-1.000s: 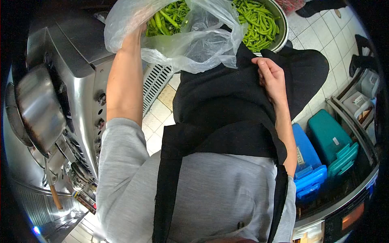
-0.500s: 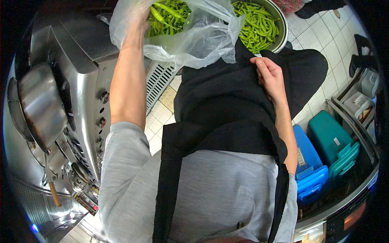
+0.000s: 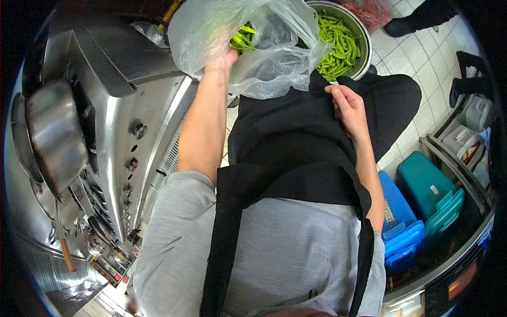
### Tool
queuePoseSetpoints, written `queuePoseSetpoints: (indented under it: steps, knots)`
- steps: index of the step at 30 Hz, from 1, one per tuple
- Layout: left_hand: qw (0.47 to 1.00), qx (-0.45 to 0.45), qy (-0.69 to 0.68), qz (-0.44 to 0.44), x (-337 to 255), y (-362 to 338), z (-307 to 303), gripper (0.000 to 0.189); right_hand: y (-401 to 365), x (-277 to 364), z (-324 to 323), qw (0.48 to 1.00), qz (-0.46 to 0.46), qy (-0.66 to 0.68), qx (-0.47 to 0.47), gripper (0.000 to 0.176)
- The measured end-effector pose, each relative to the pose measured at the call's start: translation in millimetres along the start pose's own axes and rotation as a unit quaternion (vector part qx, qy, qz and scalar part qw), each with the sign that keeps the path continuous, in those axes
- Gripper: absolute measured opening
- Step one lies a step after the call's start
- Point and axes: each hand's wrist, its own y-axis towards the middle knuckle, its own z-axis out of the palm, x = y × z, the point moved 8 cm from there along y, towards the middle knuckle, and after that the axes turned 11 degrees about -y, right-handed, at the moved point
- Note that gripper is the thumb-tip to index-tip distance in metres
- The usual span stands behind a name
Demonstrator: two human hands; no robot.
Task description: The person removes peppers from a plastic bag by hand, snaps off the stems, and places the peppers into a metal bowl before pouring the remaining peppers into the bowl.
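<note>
My left hand (image 3: 217,48) reaches into a clear plastic bag (image 3: 282,71). Film veils most of its fingers, which look curled around a few green chili peppers (image 3: 243,38) showing beside the thumb. My right hand (image 3: 348,103) rests over the black apron (image 3: 290,142) on my lap, thumb and forefinger pinched together. Whatever that pinch may hold is too small to make out. Just beyond it stands a round metal bowl (image 3: 365,50) with many green chili peppers (image 3: 338,45) inside. The bag lies against the bowl's left side.
A steel stove (image 3: 113,105) with knobs runs along my left, with a metal pan (image 3: 55,137) beyond. On the right are a blue bin (image 3: 396,211) and a green bin (image 3: 428,179). Another person's dark shoe (image 3: 398,27) is on the tiled floor, near a red mesh bag (image 3: 369,10).
My left hand has drawn back toward me and to the right. The bag's film has shifted with it and hides more of the peppers. My right hand stays pinched, nearly in place.
</note>
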Motion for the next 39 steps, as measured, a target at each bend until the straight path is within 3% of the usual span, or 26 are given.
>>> queuePoseSetpoints:
  steps: [3, 6, 8, 14, 17, 19, 20, 22, 23, 25, 29, 31, 35, 38, 39]
  knots:
    - [1.0, -0.017, 0.0, 0.019, 3.4, -19.7, 10.1, 0.033, 0.0, 2.3, 0.3, 1.0, -0.012, -0.009, 0.003, 0.028]
    - [0.993, -0.025, 0.11, -0.021, -2.7, -59.3, 36.8, 0.029, 1.1, -1.8, -0.2, 1.0, -0.01, -0.003, 0.003, 0.028]
    - [0.989, -0.017, 0.139, 0.042, -16.5, -71.9, 47.6, 0.028, 1.8, -0.1, 0.5, 1.0, -0.016, -0.006, 0.001, 0.028]
    - [0.984, 0.038, 0.154, 0.079, -51.9, -35.2, 22.9, 0.036, -0.5, 1.6, -2.3, 1.0, -0.011, 0.0, 0.006, 0.026]
    - [0.965, 0.058, 0.225, 0.124, -71.1, -12.8, 3.7, 0.04, -0.3, 0.4, -0.8, 1.0, -0.007, 0.002, 0.008, 0.027]
    - [0.926, 0.051, 0.299, 0.225, -92.1, -29.3, 23.7, 0.039, 0.6, -0.8, -0.9, 1.0, -0.004, 0.002, 0.006, 0.027]
    - [0.926, 0.051, 0.299, 0.225, -97.8, -36.9, 32.8, 0.039, 1.7, -1.1, -1.0, 1.0, -0.013, -0.008, 0.003, 0.027]
    - [0.997, 0.052, 0.039, 0.049, -89.3, -52.0, 44.7, 0.038, 1.4, -0.7, -0.7, 1.0, -0.023, -0.017, 0.001, 0.027]
    - [0.997, 0.052, 0.038, 0.05, -93.1, -61.6, 52.9, 0.038, 1.2, -1.0, -0.5, 1.0, -0.019, -0.012, 0.001, 0.027]
    - [0.992, 0.029, -0.125, -0.001, -88.3, -70.5, 57.6, 0.027, 1.5, -1.1, -0.3, 1.0, -0.016, -0.007, 0.0, 0.027]
    - [0.99, 0.05, -0.134, 0.001, -82.3, -57.5, 51.7, 0.024, 0.8, -0.5, -0.1, 1.0, -0.017, -0.005, 0.0, 0.026]
    - [0.984, 0.061, -0.059, 0.153, -93.3, -66.6, 52.5, 0.025, 0.6, 0.1, 0.0, 1.0, -0.018, -0.013, -0.005, 0.026]
    - [0.983, 0.001, -0.083, 0.164, -85.5, -73.1, 38.4, 0.026, 0.8, 0.5, -1.6, 1.0, -0.022, -0.015, -0.01, 0.026]
    - [0.975, 0.067, -0.124, 0.175, -91.9, -91.6, 55.5, 0.03, 1.1, 0.2, -1.9, 0.999, -0.029, -0.019, -0.012, 0.026]
    - [0.973, 0.012, -0.18, 0.145, -89.5, -93.0, 50.4, 0.03, 1.2, 1.4, -2.3, 0.999, -0.036, -0.024, -0.014, 0.027]
